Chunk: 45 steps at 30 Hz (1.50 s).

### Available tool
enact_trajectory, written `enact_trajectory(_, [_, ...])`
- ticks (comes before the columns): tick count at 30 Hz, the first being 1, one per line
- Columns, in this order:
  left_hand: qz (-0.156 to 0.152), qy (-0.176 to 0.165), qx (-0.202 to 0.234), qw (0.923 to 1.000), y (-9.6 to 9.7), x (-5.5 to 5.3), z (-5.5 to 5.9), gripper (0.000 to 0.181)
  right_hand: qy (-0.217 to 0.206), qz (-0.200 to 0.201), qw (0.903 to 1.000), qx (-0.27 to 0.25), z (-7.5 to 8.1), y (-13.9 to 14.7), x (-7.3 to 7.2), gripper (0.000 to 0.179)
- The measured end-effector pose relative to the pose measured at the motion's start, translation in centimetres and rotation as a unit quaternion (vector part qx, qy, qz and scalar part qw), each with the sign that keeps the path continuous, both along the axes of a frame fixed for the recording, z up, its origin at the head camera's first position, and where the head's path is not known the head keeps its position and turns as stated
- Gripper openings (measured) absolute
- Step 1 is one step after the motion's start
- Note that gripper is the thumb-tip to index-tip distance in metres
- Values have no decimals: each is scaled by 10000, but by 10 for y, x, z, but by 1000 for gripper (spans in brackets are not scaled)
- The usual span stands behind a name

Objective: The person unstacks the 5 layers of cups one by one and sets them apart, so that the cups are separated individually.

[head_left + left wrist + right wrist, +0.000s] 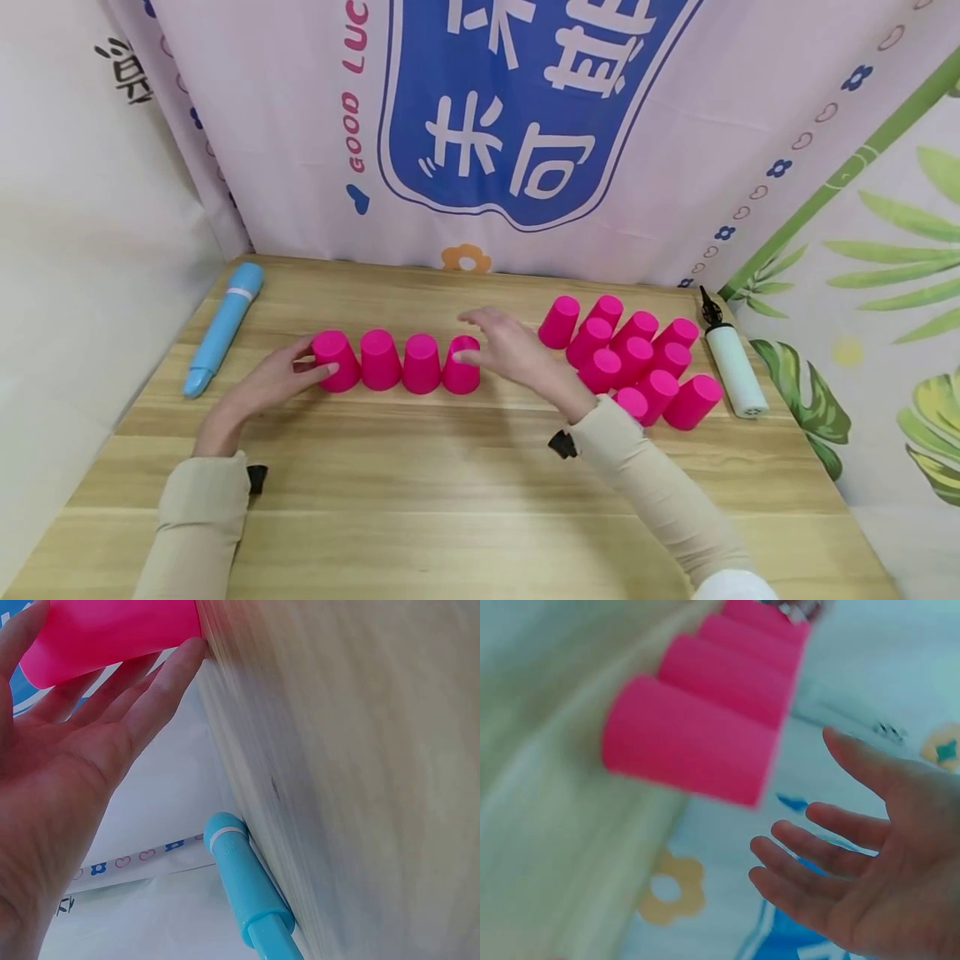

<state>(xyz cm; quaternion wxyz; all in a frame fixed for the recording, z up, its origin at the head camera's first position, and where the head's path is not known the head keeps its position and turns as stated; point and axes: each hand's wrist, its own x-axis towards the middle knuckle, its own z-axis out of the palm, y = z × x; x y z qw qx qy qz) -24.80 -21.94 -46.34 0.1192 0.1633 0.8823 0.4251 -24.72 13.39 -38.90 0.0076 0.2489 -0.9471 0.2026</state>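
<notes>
Four or so, several pink cups stand upside down in a row across the table. At the row's left end, my left hand (pixel 279 379) holds the outermost cup (pixel 341 354), its thumb in front and its fingers behind. The left wrist view shows that cup (pixel 124 637) between thumb and fingers. Beside it are two more cups (pixel 381 360), (pixel 422 364). At the right end, my right hand (pixel 516 352) hovers by the last cup (pixel 461 377), fingers spread and relaxed. In the right wrist view a gap separates that hand (pixel 877 862) from the nearest cup (pixel 690 742).
A cluster of several more pink cups (pixel 636 358) stands upside down to the right. Past it lies a white hand pump (pixel 737 371) with a black nozzle. A light blue pump-like tube (pixel 223 329) lies at the far left. A printed curtain (pixel 300 167) hangs behind the table.
</notes>
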Motion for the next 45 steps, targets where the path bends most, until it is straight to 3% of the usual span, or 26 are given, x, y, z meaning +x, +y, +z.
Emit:
enact_trajectory(5, [-25,-9,25,10000,1,-1,-2,70,31,50,9996,281,-17,-12,6,54])
enact_trajectory(15, [0,-80,75,9999,0,-1,-1,71,295,70,9989,353,-27,-11,12,48])
enact_trajectory(19, [32,-106,69,9999,0,0,0,71,212,-16,9994,264,-23,-5,14,48])
enact_trajectory(26, [53,-123,53,9999,0,1,1,71,382,-298,9986,232,-2,16,15,49])
enact_trajectory(31, [24,-105,30,9999,-1,0,1,71,154,-637,9975,280,8,35,12,51])
enact_trajectory(45, [-13,-62,57,10000,-1,0,0,70,-318,-1231,9912,357,4,79,6,50])
